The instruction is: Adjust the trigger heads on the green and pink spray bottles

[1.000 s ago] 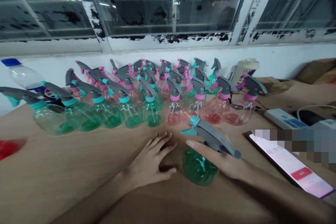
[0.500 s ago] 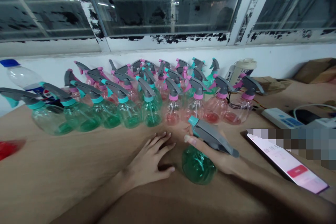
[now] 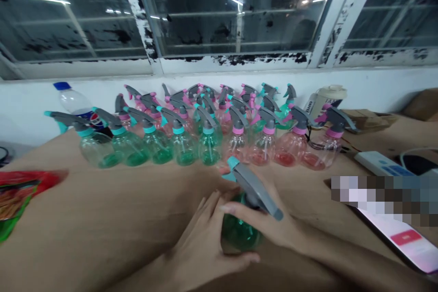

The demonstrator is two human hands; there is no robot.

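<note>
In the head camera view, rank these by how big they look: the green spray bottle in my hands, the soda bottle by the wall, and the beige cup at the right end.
1. green spray bottle, though it is nearest the camera.
2 and 3. soda bottle and beige cup: both partly hidden, too alike to rank.
</note>
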